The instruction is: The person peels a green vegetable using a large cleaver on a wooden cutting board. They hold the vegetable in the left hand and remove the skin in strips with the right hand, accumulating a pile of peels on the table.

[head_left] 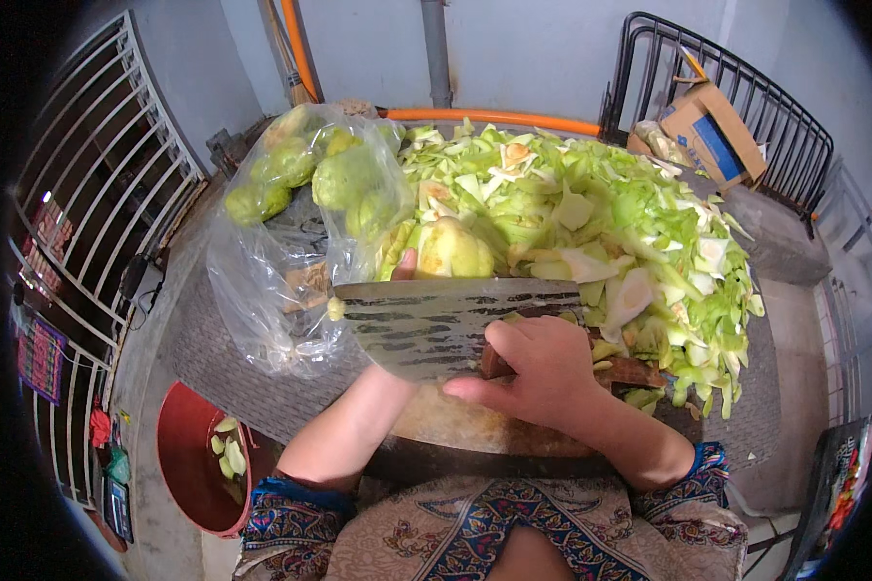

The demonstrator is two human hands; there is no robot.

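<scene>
My right hand (pixel 545 370) grips the dark handle of a broad cleaver (pixel 458 319), its streaked blade lying across the view in front of me. Behind the blade, my left hand (pixel 405 266) shows only a fingertip, beside a peeled pale green chayote (pixel 454 249); the blade hides the rest of it, and the fingertip seems to rest against the chayote. A small pale bit of pulp sticks to the blade's left end. Under my hands is a round wooden chopping board (pixel 472 428). A big heap of green peelings and trimmings (pixel 625 196) spreads behind and to the right.
On the left, a clear plastic bag (pixel 261 290) holds several whole chayotes (pixel 349 181). A red bucket (pixel 189 465) containing cut pieces stands at the lower left. A cardboard box (pixel 712 134) leans by a black metal rack (pixel 777 116). An orange pipe (pixel 494 116) runs behind the heap.
</scene>
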